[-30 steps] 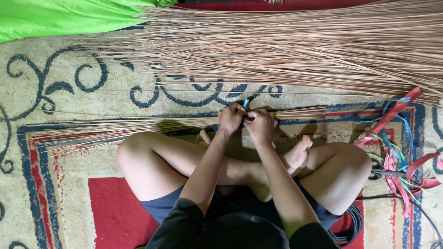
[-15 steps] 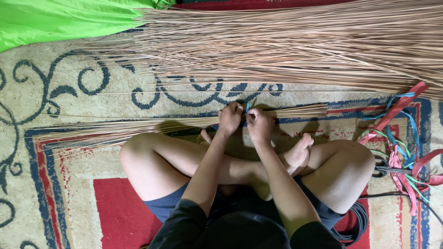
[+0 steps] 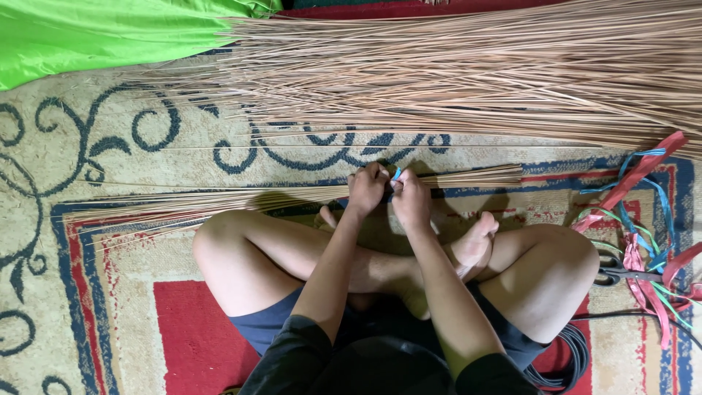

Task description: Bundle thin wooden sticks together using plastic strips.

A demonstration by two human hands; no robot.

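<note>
Head view: left hand [image 3: 367, 189] and right hand [image 3: 409, 199] both pinch a blue strip [image 3: 396, 175] around a thin stick bundle [image 3: 241, 199] lying across the patterned rug [image 3: 110, 307] before crossed legs.

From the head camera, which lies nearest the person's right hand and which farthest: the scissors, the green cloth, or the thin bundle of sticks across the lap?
From the right hand:
1. Thin bundle of sticks, under the hand, touching it.
2. Scissors, on the rug to the right, among coloured ribbons.
3. Green cloth, far off at the top left corner.
</note>
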